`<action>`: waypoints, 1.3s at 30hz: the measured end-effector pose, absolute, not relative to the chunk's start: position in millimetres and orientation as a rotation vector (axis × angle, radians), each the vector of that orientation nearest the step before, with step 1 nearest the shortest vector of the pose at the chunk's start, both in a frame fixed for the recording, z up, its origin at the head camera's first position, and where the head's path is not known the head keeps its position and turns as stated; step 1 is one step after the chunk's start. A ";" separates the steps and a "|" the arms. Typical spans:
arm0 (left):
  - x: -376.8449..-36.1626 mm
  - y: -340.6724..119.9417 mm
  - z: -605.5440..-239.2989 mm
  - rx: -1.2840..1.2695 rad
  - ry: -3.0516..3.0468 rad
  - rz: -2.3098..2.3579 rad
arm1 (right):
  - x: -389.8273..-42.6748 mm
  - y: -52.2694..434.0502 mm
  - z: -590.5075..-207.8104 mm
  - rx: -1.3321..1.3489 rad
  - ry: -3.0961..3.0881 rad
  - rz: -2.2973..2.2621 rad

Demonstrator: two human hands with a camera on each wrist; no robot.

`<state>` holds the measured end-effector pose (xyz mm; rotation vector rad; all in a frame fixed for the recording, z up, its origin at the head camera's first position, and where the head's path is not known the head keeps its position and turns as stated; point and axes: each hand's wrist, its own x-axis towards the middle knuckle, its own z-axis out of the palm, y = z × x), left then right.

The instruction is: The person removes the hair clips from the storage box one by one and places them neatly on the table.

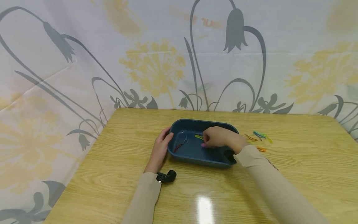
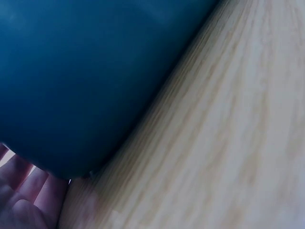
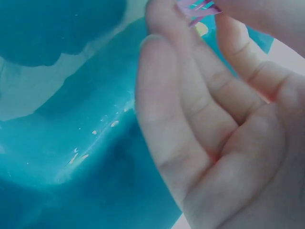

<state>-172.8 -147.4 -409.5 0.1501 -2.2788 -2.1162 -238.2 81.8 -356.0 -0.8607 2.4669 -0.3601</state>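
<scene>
A dark blue rectangular basin (image 1: 204, 162) sits on the wooden table. At its left end my left hand (image 1: 161, 143) grips the wall, thumb at the rim and fingers along the outside. My right hand (image 1: 219, 137) reaches low inside the basin. Between its thumb and fingertips it pinches a small purple slotted piece (image 3: 202, 10), mostly covered by the fingers. Beside those fingertips lies a yellow-green loop-like piece (image 1: 199, 137). Farther left in the basin are a thin dark red piece (image 1: 178, 147) and a thin blue-grey one (image 1: 185, 140).
Right of the basin, several small coloured pieces lie on the table (image 1: 302, 168), among them an orange one (image 1: 261, 149) and a blue one (image 1: 259, 134). A patterned cloth (image 1: 167, 62) hangs behind the table's far edge. Each wrist wears a black camera (image 1: 167, 176).
</scene>
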 end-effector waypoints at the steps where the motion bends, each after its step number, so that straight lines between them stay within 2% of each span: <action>1: -171.6 -147.1 -407.4 0.153 -2.278 -2.118 | -238.0 82.2 -355.0 -0.865 2.457 -0.393; 7: -177.6 -148.9 -420.7 0.130 -2.250 -2.083 | -239.0 86.8 -351.8 -0.901 2.438 -0.547; 13: -168.7 -144.0 -401.9 0.140 -2.251 -2.133 | -239.8 93.7 -347.3 -0.928 2.473 -0.562; 39: -166.3 -144.2 -400.9 0.135 -2.263 -2.130 | -225.2 122.5 -328.3 -0.870 2.538 -0.721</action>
